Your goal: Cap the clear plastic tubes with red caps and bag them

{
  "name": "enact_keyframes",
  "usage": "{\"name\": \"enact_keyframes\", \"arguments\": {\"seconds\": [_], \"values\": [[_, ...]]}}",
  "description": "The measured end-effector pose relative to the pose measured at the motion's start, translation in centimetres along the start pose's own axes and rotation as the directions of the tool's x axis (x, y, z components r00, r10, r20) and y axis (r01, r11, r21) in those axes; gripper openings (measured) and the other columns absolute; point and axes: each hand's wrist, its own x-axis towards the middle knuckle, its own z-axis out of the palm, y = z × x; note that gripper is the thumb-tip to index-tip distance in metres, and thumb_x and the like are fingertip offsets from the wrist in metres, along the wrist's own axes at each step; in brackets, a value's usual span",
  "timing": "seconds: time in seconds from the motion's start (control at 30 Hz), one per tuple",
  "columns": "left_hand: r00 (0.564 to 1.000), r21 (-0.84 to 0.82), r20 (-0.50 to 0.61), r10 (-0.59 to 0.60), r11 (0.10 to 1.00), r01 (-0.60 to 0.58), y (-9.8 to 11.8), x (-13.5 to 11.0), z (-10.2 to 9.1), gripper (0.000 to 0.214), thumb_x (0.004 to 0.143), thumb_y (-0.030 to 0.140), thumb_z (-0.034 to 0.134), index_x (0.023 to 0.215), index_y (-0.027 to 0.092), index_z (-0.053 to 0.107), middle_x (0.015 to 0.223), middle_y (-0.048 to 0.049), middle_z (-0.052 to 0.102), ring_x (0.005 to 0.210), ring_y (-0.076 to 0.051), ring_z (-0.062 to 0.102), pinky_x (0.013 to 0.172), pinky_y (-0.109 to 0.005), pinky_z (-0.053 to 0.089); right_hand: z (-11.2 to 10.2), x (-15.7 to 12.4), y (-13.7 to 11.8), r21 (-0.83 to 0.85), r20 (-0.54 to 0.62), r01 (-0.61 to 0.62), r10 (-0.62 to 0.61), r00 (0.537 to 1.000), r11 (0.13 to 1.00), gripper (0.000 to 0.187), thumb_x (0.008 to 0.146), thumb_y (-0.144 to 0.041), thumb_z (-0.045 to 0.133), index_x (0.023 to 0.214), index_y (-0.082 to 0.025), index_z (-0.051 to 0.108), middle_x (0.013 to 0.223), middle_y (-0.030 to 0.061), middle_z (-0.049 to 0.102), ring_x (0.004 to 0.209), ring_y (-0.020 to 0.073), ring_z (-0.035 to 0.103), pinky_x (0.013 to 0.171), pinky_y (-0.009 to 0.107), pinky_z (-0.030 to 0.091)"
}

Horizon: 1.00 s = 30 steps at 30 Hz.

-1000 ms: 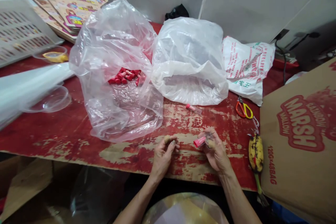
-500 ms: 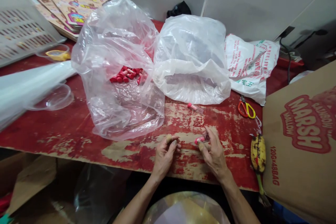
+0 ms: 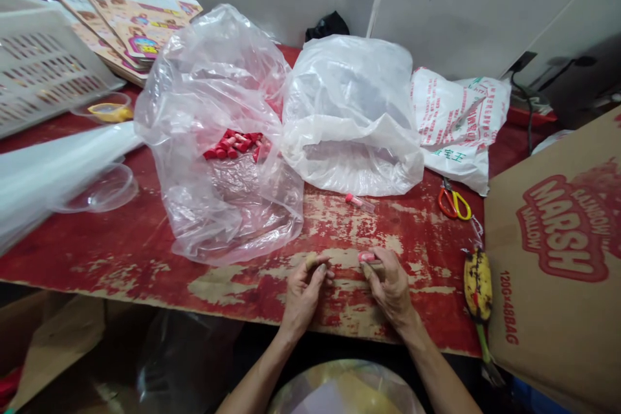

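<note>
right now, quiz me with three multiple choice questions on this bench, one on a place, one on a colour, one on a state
1. Where do the orange-and-yellow-handled scissors lie?
A. inside the clear plastic bag
B. on the red-painted table, just below the printed white sack
C. on top of the cardboard carton

2. What colour is the end of the small tube at the right hand?
A. green
B. pink
C. blue

3. What state is the banana in?
A. peeled
B. sliced
C. unpeeled, yellow with dark patches

1 B: the scissors rest on the table below the sack.
2 B: the end showing past the fingers is pink.
3 C: the peel is on, blotched dark.
</note>
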Motion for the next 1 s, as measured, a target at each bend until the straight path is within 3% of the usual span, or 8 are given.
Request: {"name": "enact_keyframes", "arguments": {"seconds": [0.2, 0.47, 0.53, 0.6, 0.7, 0.83, 0.93, 1.0], "values": [[1.000, -0.020, -0.013, -0.015, 1.000, 0.015, 0.1, -0.1, 0.0, 0.032, 0.072, 0.041, 0.068, 0.090, 0.015, 0.065, 0.069, -0.0021, 0.066, 0.056, -0.013, 0.061, 0.054, -0.025, 0.052, 0.0, -0.1, 0.1, 0.009, 0.019, -0.145, 0.145, 0.989, 0.989, 0.046, 0.089, -0.018, 0.051, 0.133, -0.026, 0.040, 0.100, 0.0067, 0.064, 0.085, 0.0183, 0.065, 0.076, 0.035, 0.056], [0.999, -0.039, -0.028, -0.020, 0.999, 0.019, 0.1, -0.1, 0.1, 0.031, 0.071, 0.041, 0.069, 0.089, 0.015, 0.065, 0.068, -0.0017, 0.067, 0.055, -0.012, 0.060, 0.053, -0.024, 0.052, -0.3, 0.5, 0.3, 0.110, 0.084, -0.189, 0.181, 0.980, 0.976, 0.035, 0.084, -0.016, 0.052, 0.118, -0.026, 0.054, 0.101, 0.0054, 0.065, 0.095, 0.0193, 0.062, 0.088, 0.040, 0.049], [0.999, -0.036, -0.025, -0.027, 0.999, 0.026, 0.2, -0.1, 0.2, 0.031, 0.071, 0.040, 0.068, 0.089, 0.016, 0.065, 0.068, -0.0013, 0.066, 0.056, -0.012, 0.060, 0.054, -0.024, 0.052, -0.5, 1.0, 0.0, 0.202, 0.116, -0.298, 0.279, 0.953, 0.933, 0.033, 0.082, -0.019, 0.056, 0.114, -0.026, 0.056, 0.098, 0.0044, 0.066, 0.092, 0.0194, 0.062, 0.088, 0.041, 0.049], [0.999, -0.040, -0.020, -0.037, 0.999, 0.036, 0.3, -0.1, 0.2, 0.031, 0.071, 0.041, 0.068, 0.089, 0.016, 0.065, 0.069, -0.0010, 0.066, 0.056, -0.012, 0.061, 0.054, -0.025, 0.053, -0.9, 1.5, -0.2, 0.426, 0.125, -0.489, 0.486, 0.865, 0.761, 0.038, 0.080, -0.022, 0.059, 0.116, -0.025, 0.051, 0.093, 0.0025, 0.065, 0.085, 0.0173, 0.063, 0.079, 0.036, 0.052], [0.999, -0.066, -0.031, -0.031, 0.997, 0.029, 0.4, -0.1, 0.2, 0.032, 0.070, 0.042, 0.069, 0.088, 0.016, 0.064, 0.071, -0.0008, 0.066, 0.058, -0.012, 0.061, 0.056, -0.026, 0.054, -1.4, 2.3, -0.2, 0.746, 0.191, -0.571, 0.712, 0.676, 0.342, 0.036, 0.079, -0.031, 0.062, 0.112, -0.025, 0.049, 0.084, -0.0005, 0.062, 0.073, 0.0144, 0.062, 0.061, 0.027, 0.051], [0.999, -0.102, -0.045, -0.020, 0.995, 0.016, 0.2, -0.3, 0.1, 0.031, 0.071, 0.040, 0.070, 0.088, 0.016, 0.064, 0.071, -0.0007, 0.065, 0.056, -0.011, 0.060, 0.053, -0.024, 0.052, -1.9, 2.8, 0.2, 0.817, 0.354, -0.572, 0.721, 0.595, 0.071, 0.024, 0.080, -0.039, 0.060, 0.099, -0.025, 0.055, 0.076, -0.0026, 0.060, 0.059, 0.0119, 0.057, 0.050, 0.024, 0.047], [1.000, -0.121, -0.019, -0.013, 0.993, 0.010, 0.2, -0.6, 0.0, 0.026, 0.074, 0.037, 0.069, 0.090, 0.017, 0.064, 0.071, -0.0006, 0.066, 0.057, -0.011, 0.061, 0.055, -0.022, 0.051, -1.9, 2.6, -0.1, 0.813, 0.312, -0.563, 0.707, 0.635, 0.147, 0.022, 0.079, -0.033, 0.060, 0.100, -0.027, 0.055, 0.080, -0.0021, 0.063, 0.064, 0.0133, 0.060, 0.055, 0.026, 0.051], [1.000, -0.126, -0.008, -0.010, 0.992, 0.009, 0.4, -0.8, 0.0, 0.024, 0.075, 0.035, 0.068, 0.090, 0.017, 0.064, 0.072, -0.0006, 0.066, 0.059, -0.011, 0.061, 0.056, -0.022, 0.051, -1.6, 2.2, -0.5, 0.767, 0.181, -0.535, 0.681, 0.710, 0.354, 0.025, 0.081, -0.028, 0.059, 0.105, -0.027, 0.054, 0.090, 0.0002, 0.066, 0.074, 0.0152, 0.063, 0.061, 0.029, 0.053]]}}
